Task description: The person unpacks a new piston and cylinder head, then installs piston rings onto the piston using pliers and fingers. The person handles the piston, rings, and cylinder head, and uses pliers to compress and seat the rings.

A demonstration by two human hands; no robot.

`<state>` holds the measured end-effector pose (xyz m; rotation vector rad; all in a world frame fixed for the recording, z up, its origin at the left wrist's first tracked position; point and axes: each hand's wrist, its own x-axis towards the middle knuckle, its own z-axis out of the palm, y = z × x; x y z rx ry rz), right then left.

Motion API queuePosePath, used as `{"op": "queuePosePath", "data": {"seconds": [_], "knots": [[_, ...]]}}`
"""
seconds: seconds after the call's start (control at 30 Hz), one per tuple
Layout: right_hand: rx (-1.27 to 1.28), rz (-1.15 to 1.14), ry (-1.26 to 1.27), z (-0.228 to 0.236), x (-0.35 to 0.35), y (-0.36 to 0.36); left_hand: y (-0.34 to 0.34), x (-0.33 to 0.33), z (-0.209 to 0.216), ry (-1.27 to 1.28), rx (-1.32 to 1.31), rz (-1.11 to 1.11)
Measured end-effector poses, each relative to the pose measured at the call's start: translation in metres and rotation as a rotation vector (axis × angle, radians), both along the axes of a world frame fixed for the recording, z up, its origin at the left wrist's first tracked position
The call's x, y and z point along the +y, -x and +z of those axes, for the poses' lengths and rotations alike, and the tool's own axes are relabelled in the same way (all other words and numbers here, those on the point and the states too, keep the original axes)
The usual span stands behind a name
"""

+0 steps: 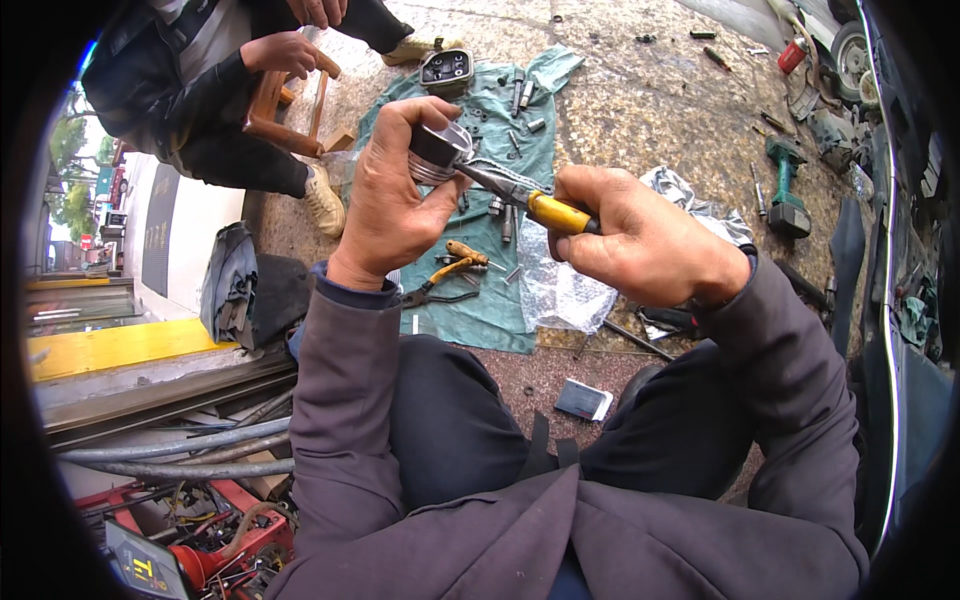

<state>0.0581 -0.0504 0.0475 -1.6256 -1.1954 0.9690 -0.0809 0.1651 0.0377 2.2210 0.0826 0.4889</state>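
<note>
Up in front of me, my left hand (395,190) grips a small engine piston (436,150) between thumb and fingers. The piston has a dark skirt, and its ring grooves show near the lower end. Wrapped round the yellow handle of a pair of needle-nose pliers (505,188), my right hand (640,232) holds their grey jaws against the piston's open side. What the tips grip, if anything, is too small to make out. Below lies a green cloth (490,320) with sockets, bolts and another yellow-handled tool (462,258). A metal engine part (446,70) sits at its far end.
Another person (190,100) sits at the far left beside a wooden stool (285,132). To the right are a green cordless drill (786,190) and loose tools. Bubble wrap (570,290) and a small box (583,400) lie near my knees; metal pipes (190,450) run along the left.
</note>
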Motion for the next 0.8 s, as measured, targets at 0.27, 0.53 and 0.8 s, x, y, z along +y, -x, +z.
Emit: {"op": "queuePosePath", "data": {"seconds": [0.27, 0.53, 0.8], "knots": [[-0.278, -0.103, 0.03, 0.003, -0.002, -0.003, -0.003, 0.011, -0.009, 0.635, -0.098, -0.024], [-0.207, -0.071, 0.006, 0.003, -0.001, -0.008, 0.001, 0.024, -0.017, 0.942, -0.161, -0.157], [-0.34, 0.203, 0.281, -0.038, 0.011, -0.013, 0.005, 0.032, -0.02, 0.978, -0.107, -0.145]]}}
